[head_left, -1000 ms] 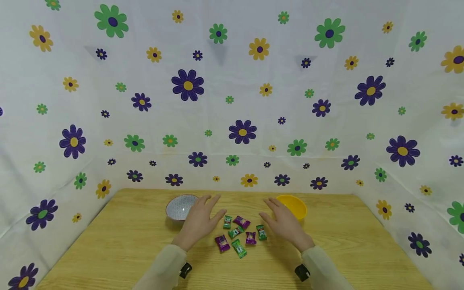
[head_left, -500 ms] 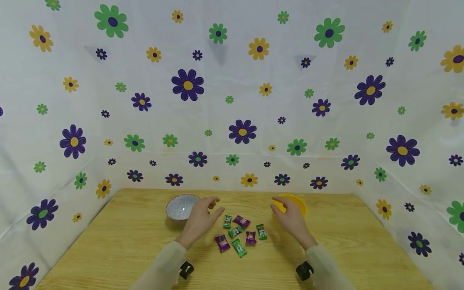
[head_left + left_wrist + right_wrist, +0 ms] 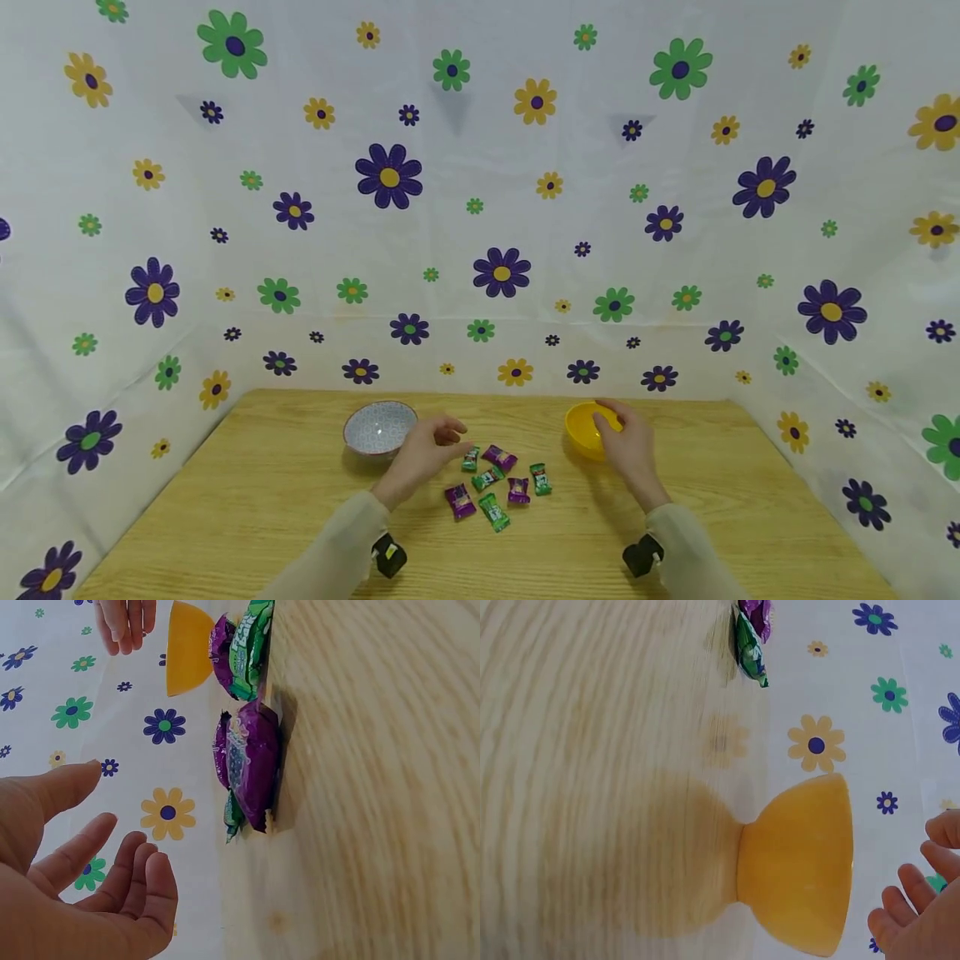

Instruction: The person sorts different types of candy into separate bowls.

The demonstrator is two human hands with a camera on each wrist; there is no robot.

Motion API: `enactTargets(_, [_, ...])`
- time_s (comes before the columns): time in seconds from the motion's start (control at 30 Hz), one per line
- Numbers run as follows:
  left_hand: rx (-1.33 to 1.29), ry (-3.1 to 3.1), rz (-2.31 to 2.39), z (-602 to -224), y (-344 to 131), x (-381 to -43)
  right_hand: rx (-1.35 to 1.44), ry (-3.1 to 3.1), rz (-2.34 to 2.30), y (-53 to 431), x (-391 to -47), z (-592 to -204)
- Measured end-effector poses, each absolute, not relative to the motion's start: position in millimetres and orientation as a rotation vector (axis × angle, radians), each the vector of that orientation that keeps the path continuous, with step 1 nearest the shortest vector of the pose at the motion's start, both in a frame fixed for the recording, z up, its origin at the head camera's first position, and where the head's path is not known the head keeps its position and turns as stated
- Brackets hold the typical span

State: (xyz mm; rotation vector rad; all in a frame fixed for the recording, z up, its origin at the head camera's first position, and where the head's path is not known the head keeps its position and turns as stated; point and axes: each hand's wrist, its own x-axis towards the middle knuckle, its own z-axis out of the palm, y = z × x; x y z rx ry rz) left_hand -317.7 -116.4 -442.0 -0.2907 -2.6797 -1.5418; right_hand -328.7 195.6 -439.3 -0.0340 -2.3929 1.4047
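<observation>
My left hand [image 3: 427,454] hovers between the patterned bowl [image 3: 369,432] and the wrapped candies, thumb and fingers loosely bent around nothing. Closest to it in the left wrist view lies a purple-wrapped candy [image 3: 255,765]. My right hand [image 3: 628,442] is over the right side of the yellow bowl [image 3: 581,437], also holding nothing. In the right wrist view, a gap shows between its relaxed fingers [image 3: 915,889] and the bowl's rim. Green-wrapped candies [image 3: 495,512] and purple-wrapped ones [image 3: 460,502] lie scattered on the table between the hands.
The wooden table [image 3: 247,492] ends at the back against a white flowered cloth [image 3: 450,233], which also hangs at both sides. The two bowls stand near the back edge, left and right of the candies. Each wrist wears a black device [image 3: 389,555].
My right hand has moved right, from beside the yellow bowl to above it. The left hand has lowered slightly and shifted right, its fingers curling more. Candies and bowls stay put.
</observation>
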Motion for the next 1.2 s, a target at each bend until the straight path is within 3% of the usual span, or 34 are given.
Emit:
enactTargets(0.57, [-0.483, -2.931, -1.658, -459.3, -115.8, -319.2, -0.376, -2.188, 2.042, 222.3, -337.1, -452.2])
enactTargets(1.2, [-0.587, -3.001, -1.74, -462.5, -124.3, -324.2, -0.465, -2.207, 2.245, 230.2, -341.9, -457.2])
